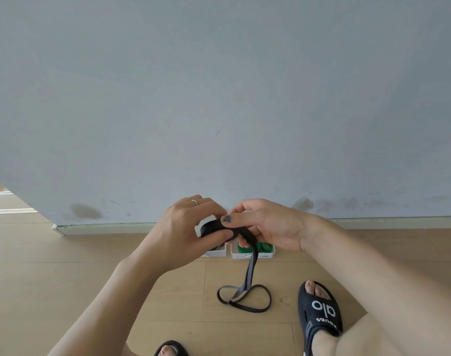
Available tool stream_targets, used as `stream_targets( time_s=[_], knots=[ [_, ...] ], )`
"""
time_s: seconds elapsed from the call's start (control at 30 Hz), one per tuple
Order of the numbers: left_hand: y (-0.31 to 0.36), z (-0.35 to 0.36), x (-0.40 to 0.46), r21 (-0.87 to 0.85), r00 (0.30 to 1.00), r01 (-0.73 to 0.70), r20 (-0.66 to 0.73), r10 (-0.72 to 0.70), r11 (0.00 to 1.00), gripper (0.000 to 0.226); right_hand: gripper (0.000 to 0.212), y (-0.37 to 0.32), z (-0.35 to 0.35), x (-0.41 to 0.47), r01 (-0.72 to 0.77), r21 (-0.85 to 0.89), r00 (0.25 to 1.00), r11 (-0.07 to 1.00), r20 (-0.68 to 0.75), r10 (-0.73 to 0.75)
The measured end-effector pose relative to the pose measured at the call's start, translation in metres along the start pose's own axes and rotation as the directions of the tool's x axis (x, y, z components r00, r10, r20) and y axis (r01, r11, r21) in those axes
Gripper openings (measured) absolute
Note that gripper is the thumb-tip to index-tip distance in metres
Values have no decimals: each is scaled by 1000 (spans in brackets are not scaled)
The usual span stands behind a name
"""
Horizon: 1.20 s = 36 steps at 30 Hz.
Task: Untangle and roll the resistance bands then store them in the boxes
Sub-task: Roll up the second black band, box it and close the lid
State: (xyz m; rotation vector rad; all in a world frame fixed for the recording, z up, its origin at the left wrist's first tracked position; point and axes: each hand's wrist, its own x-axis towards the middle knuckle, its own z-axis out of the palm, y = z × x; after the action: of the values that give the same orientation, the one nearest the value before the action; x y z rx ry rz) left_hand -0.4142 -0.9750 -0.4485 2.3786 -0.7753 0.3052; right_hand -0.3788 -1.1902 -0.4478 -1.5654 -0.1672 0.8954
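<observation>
A black resistance band (250, 265) is partly wound into a small roll between my two hands, and its free end hangs down to a loose loop on the wooden floor. My left hand (191, 224) grips the roll from the left. My right hand (265, 224) pinches it from the right, thumb on top. Behind my hands, two white boxes stand against the wall. The right box (265, 255) holds green rolled bands (264, 246). The left box (215, 253) is mostly hidden by my left hand, and its contents cannot be seen.
A grey wall (219, 98) with a pale skirting board runs just behind the boxes; its corner is at the left. My feet in black slides are at the bottom, the right one (319, 312) close to the band's loop.
</observation>
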Motion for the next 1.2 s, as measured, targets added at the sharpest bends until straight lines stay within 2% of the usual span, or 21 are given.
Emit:
stream_targets(
  time_s=[0.1,0.2,0.27,0.33,0.4,0.5,0.57,0.63,0.7,0.77,0.87,1.0,1.13,1.2],
  knots=[
    [2,3,1,39,999,-37,16,36,999,7,61,-1,5,1,1,-102,998,995,-56,-7],
    [4,3,-1,-77,1000,26,0,-26,997,23,46,-4,-1,-5,-51,-77,994,996,90,58],
    [4,3,-2,-151,998,59,-10,-61,987,19,37,-5,-3,-7,-60,-3,984,998,170,60],
    [2,1,-2,-190,995,89,-14,-94,978,5,34,-2,-3,-4,-25,55,989,998,147,16],
    [2,1,-1,-153,995,87,-25,-92,984,13,43,1,-2,0,2,74,997,997,83,-8],
    [3,3,0,-58,999,51,8,-51,997,10,60,3,2,1,10,39,1000,999,-17,-10],
    [2,5,0,-62,999,51,-4,-51,997,15,67,2,3,2,17,-3,999,1000,-31,-17],
    [2,3,0,-131,996,72,-34,-77,989,10,68,0,1,1,3,-56,999,998,41,-1],
    [1,-1,-1,-209,992,96,-56,-110,973,5,56,-2,-2,-2,-26,-57,989,998,143,34],
    [1,-4,-2,-233,991,111,-52,-127,966,6,45,-3,-3,-4,-22,-14,984,1000,178,24],
    [0,-4,-3,-176,992,110,-40,-119,978,8,36,1,-1,0,30,-17,996,999,88,-29],
    [0,1,-2,-64,998,64,-12,-65,996,9,47,4,1,3,33,-77,999,997,6,-33],
    [0,3,-1,-108,995,85,-43,-90,991,6,50,-2,-3,-5,-49,-97,989,994,132,61],
    [1,2,-1,-157,990,116,-63,-127,981,4,52,-2,-5,-3,-45,-73,980,996,188,59]
  ],
)
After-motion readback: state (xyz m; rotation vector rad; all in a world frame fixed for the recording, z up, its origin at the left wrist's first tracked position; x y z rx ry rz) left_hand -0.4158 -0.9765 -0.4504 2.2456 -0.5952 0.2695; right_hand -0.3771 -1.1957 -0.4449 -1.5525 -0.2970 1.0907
